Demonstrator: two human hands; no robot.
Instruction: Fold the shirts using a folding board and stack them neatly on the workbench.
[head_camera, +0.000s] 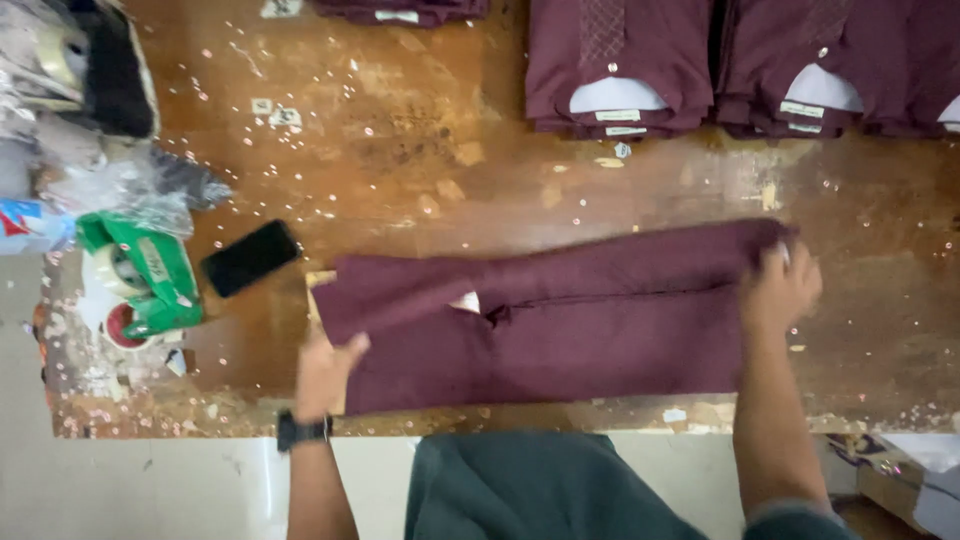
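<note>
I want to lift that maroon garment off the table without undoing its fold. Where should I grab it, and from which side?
Judging by its pose, take the maroon garment at its two short ends, from the near table edge, where the left hand and right hand already sit. It lies long and flat, so end grips should keep it taut.

One maroon garment (590, 320) lies spread on one worn wooden table (400, 150), with two hands on it, left hand (325, 370) and right hand (780, 290). Three stacks of folded maroon shirts (620, 60) line the far edge. One black phone (250, 258), one green tape dispenser (140, 280), one wristwatch (303, 430).
</note>
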